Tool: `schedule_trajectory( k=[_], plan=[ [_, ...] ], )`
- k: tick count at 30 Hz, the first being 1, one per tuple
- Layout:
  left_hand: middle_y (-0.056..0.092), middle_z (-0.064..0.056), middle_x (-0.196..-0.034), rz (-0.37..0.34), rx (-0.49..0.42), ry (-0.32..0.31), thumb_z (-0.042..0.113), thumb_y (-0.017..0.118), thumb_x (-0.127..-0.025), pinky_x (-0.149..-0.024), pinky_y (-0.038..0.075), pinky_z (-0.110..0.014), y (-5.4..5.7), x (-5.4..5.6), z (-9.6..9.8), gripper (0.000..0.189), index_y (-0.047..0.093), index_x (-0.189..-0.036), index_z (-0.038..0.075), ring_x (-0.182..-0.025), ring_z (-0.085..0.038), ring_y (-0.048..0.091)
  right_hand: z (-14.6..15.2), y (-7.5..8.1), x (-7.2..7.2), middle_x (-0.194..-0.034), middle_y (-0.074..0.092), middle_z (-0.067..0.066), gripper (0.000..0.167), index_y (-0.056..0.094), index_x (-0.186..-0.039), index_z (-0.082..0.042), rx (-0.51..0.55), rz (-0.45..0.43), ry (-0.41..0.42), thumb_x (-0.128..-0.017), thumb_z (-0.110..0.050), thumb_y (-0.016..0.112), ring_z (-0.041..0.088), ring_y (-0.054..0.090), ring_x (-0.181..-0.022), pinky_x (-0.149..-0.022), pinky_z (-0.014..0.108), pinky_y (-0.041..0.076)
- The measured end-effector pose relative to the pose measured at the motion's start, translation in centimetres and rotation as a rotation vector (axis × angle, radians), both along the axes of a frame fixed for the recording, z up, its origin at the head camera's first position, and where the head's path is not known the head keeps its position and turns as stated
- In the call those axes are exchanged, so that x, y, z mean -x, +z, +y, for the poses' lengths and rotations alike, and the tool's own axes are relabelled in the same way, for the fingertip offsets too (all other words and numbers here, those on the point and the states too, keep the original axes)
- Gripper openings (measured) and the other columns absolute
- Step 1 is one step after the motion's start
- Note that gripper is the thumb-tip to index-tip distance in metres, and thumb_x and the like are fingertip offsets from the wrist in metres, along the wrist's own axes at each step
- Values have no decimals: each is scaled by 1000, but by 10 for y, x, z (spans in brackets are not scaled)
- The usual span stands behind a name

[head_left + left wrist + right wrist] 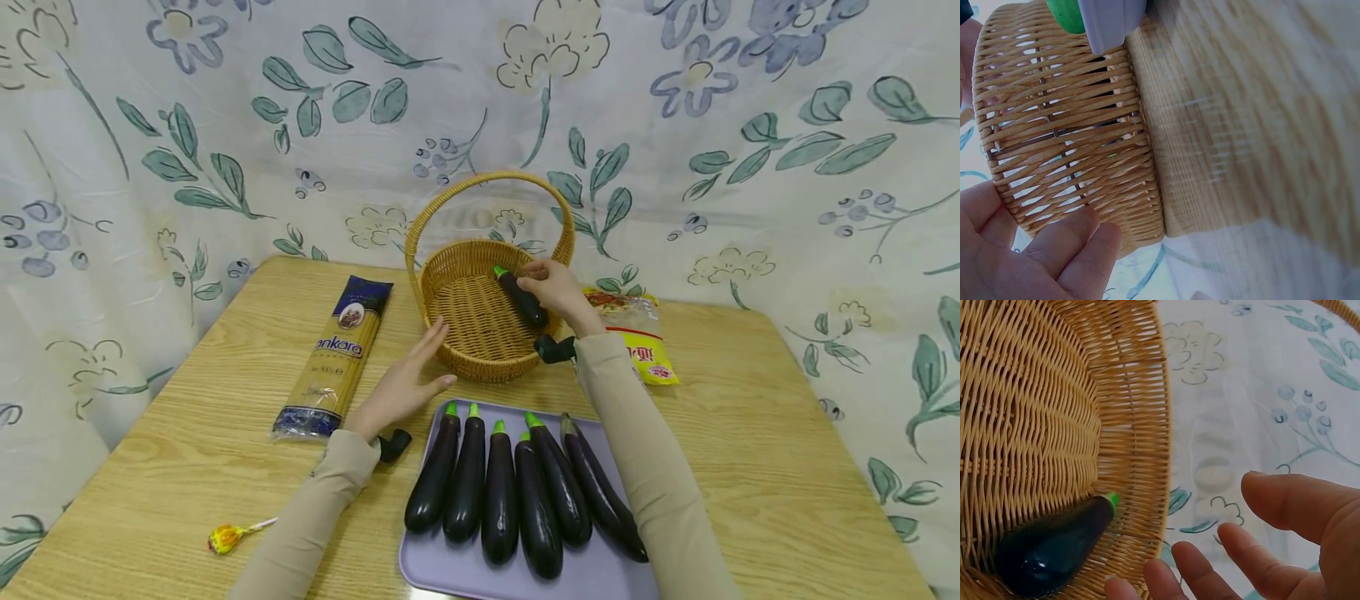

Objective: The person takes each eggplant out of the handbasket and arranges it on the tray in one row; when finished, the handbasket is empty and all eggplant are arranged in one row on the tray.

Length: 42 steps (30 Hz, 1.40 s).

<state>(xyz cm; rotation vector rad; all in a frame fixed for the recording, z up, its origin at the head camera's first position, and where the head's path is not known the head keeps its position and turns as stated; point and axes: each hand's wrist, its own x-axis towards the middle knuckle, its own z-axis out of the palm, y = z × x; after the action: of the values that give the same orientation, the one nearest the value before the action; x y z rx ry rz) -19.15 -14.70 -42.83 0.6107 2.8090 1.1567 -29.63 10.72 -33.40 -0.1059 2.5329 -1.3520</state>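
Observation:
A round wicker basket [480, 321] with a tall arched handle stands at the back of the table. Inside it, against the right wall, lies one dark eggplant [1054, 547] with a green stem end. My right hand [558, 292] is over the basket's right rim, beside that eggplant; in the right wrist view its fingers are spread and hold nothing. With fingers extended, my left hand [405, 383] touches the basket's near left side, and in the left wrist view its fingertips [1107, 240] lie against the weave. Several eggplants [501, 500] lie side by side on a lilac tray [450, 575].
A pack of spaghetti [333, 358] lies left of the basket. To its right is a yellow and red food bag [645, 342], partly behind the right forearm. A wrapped lollipop [227, 538] rests at the front left. Floral cloth [480, 108] hangs behind the wooden table [787, 467].

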Motion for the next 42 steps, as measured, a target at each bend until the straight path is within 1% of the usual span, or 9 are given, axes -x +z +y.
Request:
schedule_trajectory(
  k=[2, 11, 15, 19, 22, 24, 29, 36, 42],
  plan=[
    [5, -6, -165, 4, 3, 1, 35, 61, -95, -109, 31, -66, 0, 0, 0, 82, 10, -157, 22, -143, -43, 29, -1, 0, 1, -142, 47, 18, 46, 45, -141, -7, -14, 12, -1, -100, -25, 53, 36, 52, -122, -102, 50, 48],
    [0, 7, -165, -16, 2, 14, 36, 60, -95, -110, 30, -66, 1, -2, -2, 80, 9, -157, 25, -144, -41, 28, -7, 1, 9, -141, 51, 15, 48, 47, -140, -9, -90, 29, -23, -98, -29, 56, 33, 54, -121, -100, 46, 48],
    [1, 5, -165, -10, -2, 15, 36, 60, -95, -110, 29, -66, 0, -2, -3, 80, 10, -157, 25, -145, -41, 26, -9, -2, 13, -141, 51, 16, 49, 47, -140, -8, -116, 29, -21, -97, -29, 57, 34, 54, -122, -101, 47, 47],
    [4, -2, -165, 9, -4, 6, 37, 59, -96, -110, 29, -66, 0, -1, -3, 80, 11, -157, 21, -144, -42, 26, -10, -4, 15, -142, 50, 17, 49, 46, -141, -7, -121, 13, -23, -98, -28, 56, 34, 52, -123, -102, 47, 47],
    [4, -1, -165, 10, -5, 4, 37, 59, -96, -110, 29, -65, -1, -1, -2, 79, 13, -157, 19, -145, -41, 26, -10, -6, 17, -142, 49, 16, 49, 45, -141, -7, -128, 2, -31, -98, -28, 56, 34, 52, -124, -102, 47, 47],
    [3, 2, -165, 2, -5, 6, 38, 59, -96, -111, 28, -65, -1, -1, -2, 79, 13, -157, 20, -145, -40, 25, -11, -7, 18, -142, 50, 16, 49, 46, -141, -7, -136, -1, -37, -98, -28, 56, 34, 51, -124, -103, 47, 46],
    [2, 3, -165, -1, 0, 7, 37, 59, -96, -112, 28, -65, -2, -1, -2, 79, 11, -157, 25, -146, -39, 24, -12, -9, 19, -140, 51, 17, 50, 46, -141, -6, -168, 3, -42, -98, -27, 57, 34, 51, -124, -103, 48, 46],
    [3, 1, -165, -1, -3, 1, 36, 59, -96, -110, 29, -66, -3, -2, -1, 79, 10, -157, 25, -145, -41, 26, -14, -22, 23, -145, 48, 16, 49, 47, -141, -5, -236, 19, -30, -98, -26, 56, 35, 49, -129, -107, 47, 43],
    [4, -2, -166, -2, 7, 7, 35, 59, -96, -109, 30, -67, -4, -1, -1, 79, 10, -157, 26, -145, -40, 26, -17, -25, 22, -144, 48, 17, 48, 46, -141, -5, -224, 26, -40, -98, -24, 56, 36, 49, -128, -106, 48, 43]
  ],
)
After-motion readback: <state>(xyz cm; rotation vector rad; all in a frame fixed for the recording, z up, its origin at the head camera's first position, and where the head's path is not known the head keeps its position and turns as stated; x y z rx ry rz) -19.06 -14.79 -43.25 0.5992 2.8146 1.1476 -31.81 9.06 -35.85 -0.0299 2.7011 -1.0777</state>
